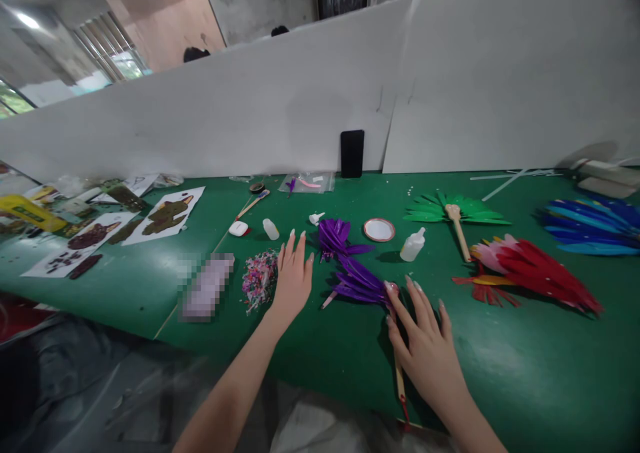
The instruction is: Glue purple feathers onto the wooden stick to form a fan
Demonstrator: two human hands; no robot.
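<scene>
1. The right hand (425,333) is palm down with its fingers spread and loose, clasping nothing; its index fingertip rests where feathers and handle meet on the purple fan (364,284). How hard it presses, I cannot tell.
2. The fan lies on the table (530,373), just left of the right hand and to the right of the left hand (294,276). The right hand is the nearer one.
3. The fan's wooden handle (399,370) runs lengthwise beside the right thumb, its red cord (405,413) at the end nearest the person.
4. From the fingertip, the feathers turn off at an angle, pointing left and a little farther out, so the fan's long axis bends there.
5. Beyond those feathers, just right of the left fingers, is another purple bunch (335,236).
6. The left hand is unclenched, fingers stretched forward, beside a pile of coloured bits (257,280) on its left.
7. Past the right fingertips stands a small bottle (413,245).
</scene>
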